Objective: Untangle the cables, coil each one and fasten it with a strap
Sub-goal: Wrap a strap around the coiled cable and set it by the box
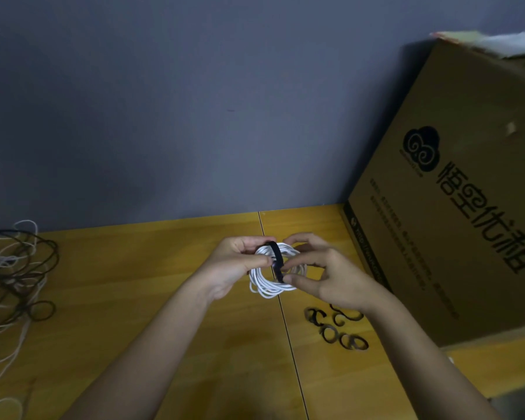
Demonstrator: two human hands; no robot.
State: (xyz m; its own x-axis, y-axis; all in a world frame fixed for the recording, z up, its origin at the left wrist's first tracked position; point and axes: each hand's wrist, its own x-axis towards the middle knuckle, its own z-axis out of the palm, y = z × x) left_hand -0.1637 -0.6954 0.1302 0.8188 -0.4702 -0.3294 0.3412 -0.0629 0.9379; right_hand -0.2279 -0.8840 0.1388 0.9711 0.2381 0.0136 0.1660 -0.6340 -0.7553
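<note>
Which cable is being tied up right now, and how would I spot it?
Start at the big brown cardboard box on the right, then look left. Above the yellow wooden table, two hands hold a neat white cable coil wrapped by a black strap, unlike the loose tangled pile far left.

I count two hands, the left hand (237, 268) and the right hand (331, 274), sharing one white coiled cable (270, 286) with one black strap (277, 262) around it. One tangled heap of dark and white cables (12, 277) lies at the left; its strands I cannot number. The spare straps (337, 328) look like five or six. One cardboard box (455, 207) stands on one tabletop (134, 283).
</note>
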